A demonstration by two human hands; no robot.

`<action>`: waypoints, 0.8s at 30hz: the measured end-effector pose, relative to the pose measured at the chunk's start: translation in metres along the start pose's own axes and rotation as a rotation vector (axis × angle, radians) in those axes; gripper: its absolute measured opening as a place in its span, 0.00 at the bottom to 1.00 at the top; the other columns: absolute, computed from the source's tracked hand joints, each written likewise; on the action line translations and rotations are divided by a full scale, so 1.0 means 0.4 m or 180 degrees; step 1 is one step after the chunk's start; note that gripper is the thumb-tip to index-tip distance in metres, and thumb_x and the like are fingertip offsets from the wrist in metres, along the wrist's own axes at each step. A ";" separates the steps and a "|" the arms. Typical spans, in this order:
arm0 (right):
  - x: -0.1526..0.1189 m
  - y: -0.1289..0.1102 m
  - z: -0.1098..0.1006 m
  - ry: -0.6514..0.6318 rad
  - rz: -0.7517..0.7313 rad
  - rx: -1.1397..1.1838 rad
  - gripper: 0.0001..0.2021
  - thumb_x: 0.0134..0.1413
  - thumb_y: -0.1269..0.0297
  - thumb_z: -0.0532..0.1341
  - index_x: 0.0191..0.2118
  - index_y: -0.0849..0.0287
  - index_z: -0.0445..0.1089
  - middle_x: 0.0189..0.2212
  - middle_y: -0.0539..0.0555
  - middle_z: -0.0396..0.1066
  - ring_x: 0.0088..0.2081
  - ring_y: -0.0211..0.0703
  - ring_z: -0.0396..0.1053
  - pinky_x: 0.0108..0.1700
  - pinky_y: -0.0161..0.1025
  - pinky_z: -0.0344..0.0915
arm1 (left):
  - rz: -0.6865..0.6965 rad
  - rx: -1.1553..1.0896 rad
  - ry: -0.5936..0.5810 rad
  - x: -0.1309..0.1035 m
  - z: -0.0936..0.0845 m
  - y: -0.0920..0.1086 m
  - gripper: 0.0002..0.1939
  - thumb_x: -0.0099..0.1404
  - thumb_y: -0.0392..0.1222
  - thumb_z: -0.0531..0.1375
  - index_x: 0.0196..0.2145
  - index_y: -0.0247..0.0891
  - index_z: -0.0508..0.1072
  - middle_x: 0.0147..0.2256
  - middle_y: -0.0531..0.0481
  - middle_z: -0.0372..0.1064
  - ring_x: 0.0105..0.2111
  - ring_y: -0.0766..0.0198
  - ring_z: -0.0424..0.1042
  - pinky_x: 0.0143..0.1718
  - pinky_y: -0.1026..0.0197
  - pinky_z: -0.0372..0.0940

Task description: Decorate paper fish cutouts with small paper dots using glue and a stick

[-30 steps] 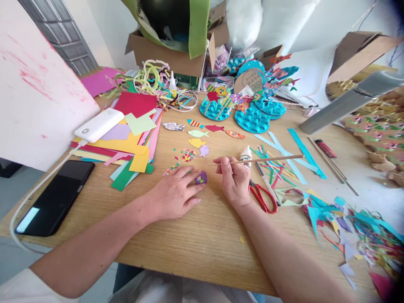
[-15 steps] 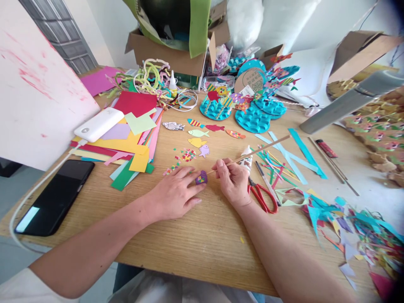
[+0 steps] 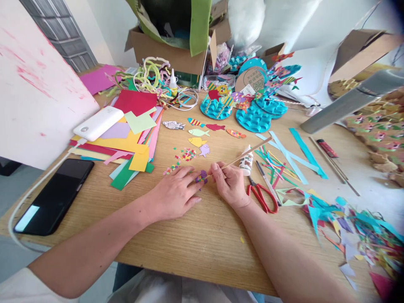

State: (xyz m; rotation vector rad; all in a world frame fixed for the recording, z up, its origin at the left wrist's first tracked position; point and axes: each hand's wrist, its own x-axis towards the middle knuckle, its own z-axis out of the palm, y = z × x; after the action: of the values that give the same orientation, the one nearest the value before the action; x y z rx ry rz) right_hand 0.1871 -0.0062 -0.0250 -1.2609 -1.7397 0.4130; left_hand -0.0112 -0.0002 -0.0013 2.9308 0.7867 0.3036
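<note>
My left hand [image 3: 173,191] lies flat on the table with its fingers spread, the fingertips resting at the edge of a small purple paper fish [image 3: 201,176] with coloured pieces on it. Pinched in my right hand [image 3: 229,184] is a thin wooden stick [image 3: 249,150]; its lower tip is at the fish, and its long end slants up to the right. Beside my right hand stand a white glue bottle [image 3: 245,163] and red-handled scissors [image 3: 263,198]. Just beyond my left hand are tiny paper bits [image 3: 186,155], and a yellow paper fish [image 3: 197,142] lies past them.
Coloured paper sheets [image 3: 135,103], a white power bank [image 3: 99,123] and a phone [image 3: 55,195] lie on the left. Paper strips [image 3: 290,158] and scraps [image 3: 350,235] cover the right side. Blue egg-carton pieces [image 3: 252,118] and a cardboard box [image 3: 170,52] stand at the back.
The stick's lower tip has moved left onto the purple fish, and my right hand has shifted slightly left with it. My left hand stays nearly in place.
</note>
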 end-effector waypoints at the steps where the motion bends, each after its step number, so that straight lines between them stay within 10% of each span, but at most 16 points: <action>1: 0.000 0.001 0.000 -0.0027 -0.0037 -0.0004 0.22 0.67 0.58 0.50 0.20 0.57 0.60 0.18 0.50 0.67 0.20 0.34 0.63 0.24 0.34 0.58 | 0.0006 0.0003 0.0004 0.000 0.001 0.000 0.20 0.69 0.45 0.56 0.56 0.36 0.69 0.58 0.42 0.65 0.58 0.48 0.60 0.57 0.45 0.59; 24: 0.000 0.001 -0.003 -0.0025 -0.0024 -0.0054 0.23 0.68 0.57 0.49 0.20 0.56 0.61 0.20 0.51 0.68 0.21 0.35 0.66 0.25 0.35 0.61 | -0.0041 -0.0183 0.0135 0.004 -0.008 -0.004 0.20 0.70 0.42 0.53 0.57 0.33 0.67 0.56 0.41 0.66 0.57 0.49 0.60 0.56 0.45 0.62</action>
State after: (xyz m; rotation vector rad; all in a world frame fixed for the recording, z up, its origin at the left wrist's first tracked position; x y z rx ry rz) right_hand 0.1883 -0.0063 -0.0245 -1.2659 -1.7575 0.4000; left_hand -0.0111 0.0021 0.0018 2.8736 0.7886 0.3821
